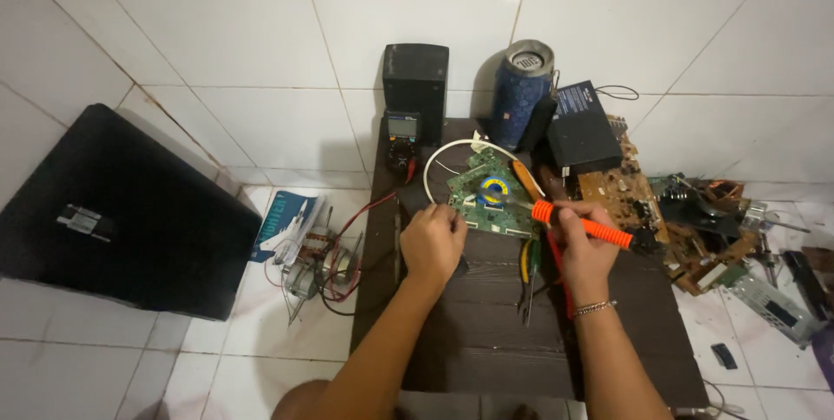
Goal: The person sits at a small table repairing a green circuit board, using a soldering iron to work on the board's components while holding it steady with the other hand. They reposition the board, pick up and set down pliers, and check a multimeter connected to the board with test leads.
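- While the right hand [584, 244] grips an orange-handled soldering iron [580, 224], its tip points left onto the green circuit board [486, 197].
- That board lies flat on the dark wooden desk [486, 333], toward the far edge, with a small blue-and-yellow round part [494, 189] on it.
- The left hand [432, 242] is curled at the board's near left corner; whether it pinches anything cannot be told.
- Pliers [528, 277] lie on the desk between the two hands.
- A multimeter [402, 139], a black speaker [416, 79] and a blue cylindrical speaker [519, 94] stand behind the board.
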